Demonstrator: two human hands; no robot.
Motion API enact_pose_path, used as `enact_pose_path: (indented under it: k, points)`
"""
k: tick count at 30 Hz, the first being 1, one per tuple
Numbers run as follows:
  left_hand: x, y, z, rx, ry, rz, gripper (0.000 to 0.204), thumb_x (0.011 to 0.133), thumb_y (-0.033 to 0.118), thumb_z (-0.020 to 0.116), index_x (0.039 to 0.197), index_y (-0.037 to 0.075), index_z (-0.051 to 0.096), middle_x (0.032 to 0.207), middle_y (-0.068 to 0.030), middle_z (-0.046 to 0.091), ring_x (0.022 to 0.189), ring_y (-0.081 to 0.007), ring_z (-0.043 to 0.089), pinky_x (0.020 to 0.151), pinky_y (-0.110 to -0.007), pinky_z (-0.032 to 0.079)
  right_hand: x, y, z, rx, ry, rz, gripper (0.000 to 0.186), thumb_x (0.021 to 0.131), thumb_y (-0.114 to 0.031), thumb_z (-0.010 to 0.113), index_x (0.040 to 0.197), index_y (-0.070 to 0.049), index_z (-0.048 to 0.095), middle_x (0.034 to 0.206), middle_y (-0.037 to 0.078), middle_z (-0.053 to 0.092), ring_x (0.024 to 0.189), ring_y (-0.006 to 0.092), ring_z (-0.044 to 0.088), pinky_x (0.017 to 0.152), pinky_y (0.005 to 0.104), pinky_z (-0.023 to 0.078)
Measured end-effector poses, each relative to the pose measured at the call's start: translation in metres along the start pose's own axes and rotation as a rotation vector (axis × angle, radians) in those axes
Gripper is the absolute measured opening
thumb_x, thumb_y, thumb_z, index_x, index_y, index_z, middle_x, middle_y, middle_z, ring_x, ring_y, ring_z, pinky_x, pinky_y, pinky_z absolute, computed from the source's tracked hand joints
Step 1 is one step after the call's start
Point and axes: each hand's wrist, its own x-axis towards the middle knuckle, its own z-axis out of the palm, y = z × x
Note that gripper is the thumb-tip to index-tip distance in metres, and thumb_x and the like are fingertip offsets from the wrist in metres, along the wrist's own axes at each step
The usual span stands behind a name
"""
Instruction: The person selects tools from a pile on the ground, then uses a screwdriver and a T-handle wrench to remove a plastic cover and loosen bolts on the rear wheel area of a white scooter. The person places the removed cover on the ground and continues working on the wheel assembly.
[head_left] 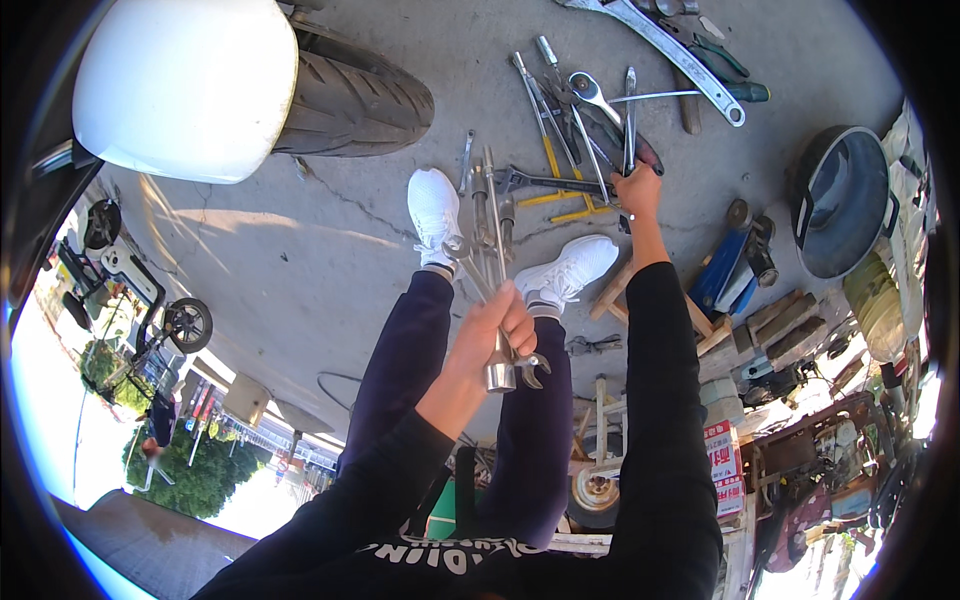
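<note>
My left hand [488,335] is closed around a combination wrench [533,372] and a long socket wrench [499,374], held above my knees. The combination wrench's ring end points toward my left shoe, and the socket's wide end sticks out below my fist. My right hand [640,194] reaches down to the tools on the ground, its fingers closed round a long silver tool [630,110] whose exact kind I cannot make out. Beside it lie a ratchet handle [590,90], an adjustable wrench [515,180] and yellow-handled tools [552,160]. Several metal rods [480,205] lie between my shoes.
A tyre [350,100] under a white fender [185,90] stands at the far left. A large silver wrench [665,45] and a screwdriver [748,92] lie at the far right. A black basin [843,200], a wooden stool [610,300] and piled parts [800,440] fill the right side.
</note>
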Motion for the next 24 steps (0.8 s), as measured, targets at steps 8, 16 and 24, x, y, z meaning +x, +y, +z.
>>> enact_pose_path:
  k: [8, 16, 24]
  points:
    - [0.002, -0.007, 0.0, 0.001, 0.059, -0.022, 0.026, 0.098, 0.033, 0.053, 0.094, 0.008, 0.05, 0.064, 0.0025, 0.036, 0.054, -0.0108, 0.039, 0.051, -0.028, 0.038, 0.003, -0.005, -0.009, -0.176, -0.077, -0.055, 0.037, 0.07, -0.023, 0.073, 0.098, 0.0, 0.063, 0.088, 0.024, 0.067, 0.088, 0.0415, 0.064, 0.076, 0.0472, 0.051]
    - [0.003, -0.012, 0.008, 0.015, 0.027, -0.035, 0.025, 0.098, 0.032, 0.054, 0.093, 0.008, 0.049, 0.064, 0.0027, 0.036, 0.055, -0.0108, 0.042, 0.052, -0.027, 0.04, -0.009, 0.045, -0.094, -0.143, -0.456, -0.235, 0.03, 0.071, -0.019, 0.07, 0.088, 0.004, 0.062, 0.084, 0.025, 0.065, 0.082, 0.0412, 0.063, 0.075, 0.0446, 0.05]
    - [0.002, -0.02, 0.0, 0.163, -0.041, -0.085, 0.026, 0.096, 0.033, 0.057, 0.092, 0.008, 0.051, 0.071, -0.0015, 0.051, 0.054, -0.0117, 0.049, 0.051, -0.027, 0.043, -0.173, 0.035, -0.253, 0.698, -0.883, 0.496, 0.019, 0.081, -0.011, 0.065, 0.096, -0.001, 0.061, 0.078, 0.005, 0.063, 0.071, 0.0114, 0.059, 0.066, 0.0253, 0.047]
